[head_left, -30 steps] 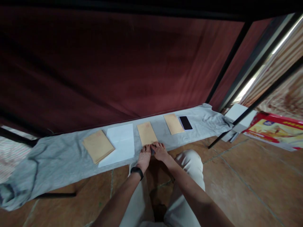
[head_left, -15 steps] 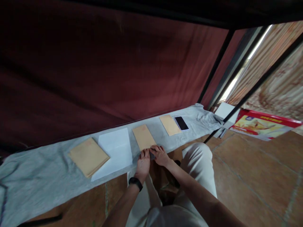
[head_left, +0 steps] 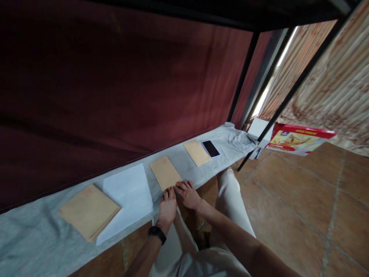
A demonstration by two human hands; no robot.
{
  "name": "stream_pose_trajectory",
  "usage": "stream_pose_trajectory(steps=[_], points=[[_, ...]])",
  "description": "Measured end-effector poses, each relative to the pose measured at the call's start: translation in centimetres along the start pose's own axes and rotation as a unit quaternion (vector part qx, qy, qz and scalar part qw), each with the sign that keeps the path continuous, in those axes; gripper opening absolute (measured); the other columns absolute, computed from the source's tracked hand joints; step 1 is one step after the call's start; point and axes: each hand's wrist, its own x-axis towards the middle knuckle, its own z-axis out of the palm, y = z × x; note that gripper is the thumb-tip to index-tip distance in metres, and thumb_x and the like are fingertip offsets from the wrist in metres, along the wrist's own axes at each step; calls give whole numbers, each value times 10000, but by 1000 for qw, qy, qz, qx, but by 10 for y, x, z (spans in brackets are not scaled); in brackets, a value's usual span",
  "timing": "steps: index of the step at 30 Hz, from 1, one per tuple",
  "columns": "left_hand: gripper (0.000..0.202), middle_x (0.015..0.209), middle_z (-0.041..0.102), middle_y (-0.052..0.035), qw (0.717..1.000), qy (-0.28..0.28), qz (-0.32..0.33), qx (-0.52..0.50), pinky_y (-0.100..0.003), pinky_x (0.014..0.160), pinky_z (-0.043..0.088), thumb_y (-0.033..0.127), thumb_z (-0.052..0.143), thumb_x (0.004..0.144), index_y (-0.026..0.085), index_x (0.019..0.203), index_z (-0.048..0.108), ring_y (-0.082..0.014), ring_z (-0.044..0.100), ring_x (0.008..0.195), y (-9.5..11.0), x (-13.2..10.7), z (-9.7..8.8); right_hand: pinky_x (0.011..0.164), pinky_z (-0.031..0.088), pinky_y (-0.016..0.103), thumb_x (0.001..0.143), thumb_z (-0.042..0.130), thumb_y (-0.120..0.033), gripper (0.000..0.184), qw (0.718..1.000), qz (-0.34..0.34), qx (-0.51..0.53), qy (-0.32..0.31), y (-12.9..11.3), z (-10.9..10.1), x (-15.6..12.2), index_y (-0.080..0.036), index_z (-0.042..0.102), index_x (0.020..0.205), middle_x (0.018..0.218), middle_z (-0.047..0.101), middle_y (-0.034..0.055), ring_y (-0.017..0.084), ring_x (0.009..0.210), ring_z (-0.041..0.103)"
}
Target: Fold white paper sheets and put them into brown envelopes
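My left hand (head_left: 167, 207), with a black band on its wrist, lies flat on the grey cloth (head_left: 34, 246), fingertips at the near end of the middle brown envelope (head_left: 165, 172). My right hand (head_left: 188, 194) rests beside it, fingers spread over the envelope's near corner. Between the two hands sits a small dark thing that I cannot make out. Left of the envelope lie a white sheet (head_left: 127, 194) and a stack of brown envelopes (head_left: 88, 211). To the right are another brown envelope (head_left: 196, 152) and a dark phone (head_left: 210, 148).
The cloth covers a low, long ledge under a dark red drape (head_left: 115, 84). Black metal poles (head_left: 291, 90) stand at the right end beside a white box (head_left: 258, 127) and a red and yellow carton (head_left: 298, 138). My knees in pale trousers are over a brown tiled floor (head_left: 305, 200).
The view has swung left and tilted, so everything has slid in the picture. Both hands stay at the near end of the middle envelope, close together.
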Motion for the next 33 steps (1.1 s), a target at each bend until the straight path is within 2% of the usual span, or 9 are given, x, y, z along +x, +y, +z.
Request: stream_pose_trajectory(steps=[3, 10, 14, 21, 28, 33], points=[[501, 1322, 572, -182, 1000, 11, -4, -20, -411, 948, 556, 119, 489, 918, 155, 1412, 559, -310, 534, 1237, 0, 1, 1, 1246, 117, 513, 937, 521, -226, 628, 1000, -6, 8, 5, 2, 1, 0, -259, 390, 1550, 1593, 397, 74, 259, 1477, 289], [461, 1307, 607, -186, 998, 61, 12, 14, -422, 962, 532, 90, 462, 924, 120, 1357, 615, -304, 565, 1200, 0, 2, 4, 1236, 129, 556, 1008, 451, -296, 575, 1000, -10, 24, 16, 9, 11, 3, -273, 349, 1573, 1600, 387, 92, 285, 1469, 288], [498, 1354, 610, -152, 997, 52, -2, 54, -393, 966, 543, 31, 442, 903, 159, 1341, 641, -284, 563, 1228, 2, 1, 5, 1224, 161, 567, 995, 483, -318, 626, 999, -21, 18, 16, 13, 14, 4, -276, 302, 1592, 1611, 373, 97, 299, 1458, 302], [483, 1392, 607, -153, 996, 45, 0, 80, -371, 954, 571, 27, 486, 899, 148, 1331, 662, -288, 561, 1265, 0, 0, 6, 1200, 239, 539, 1035, 400, -306, 532, 999, -42, -8, 25, 23, 20, 12, -276, 362, 1565, 1591, 418, 92, 287, 1420, 375], [499, 1393, 621, -150, 997, 42, -1, 69, -401, 987, 565, 23, 485, 889, 134, 1346, 651, -302, 569, 1271, 0, 1, 0, 1221, 224, 533, 958, 568, -407, 690, 998, -60, 1, 26, 19, 10, 7, -228, 334, 1582, 1584, 423, 128, 314, 1425, 382], [520, 1379, 636, -158, 997, 56, -31, 37, -430, 1017, 543, 10, 462, 861, 118, 1329, 662, -317, 577, 1278, 6, -3, 8, 1251, 176, 547, 1019, 482, -349, 525, 995, -64, -9, 83, 10, 11, 11, -217, 443, 1525, 1514, 524, 109, 275, 1425, 419]])
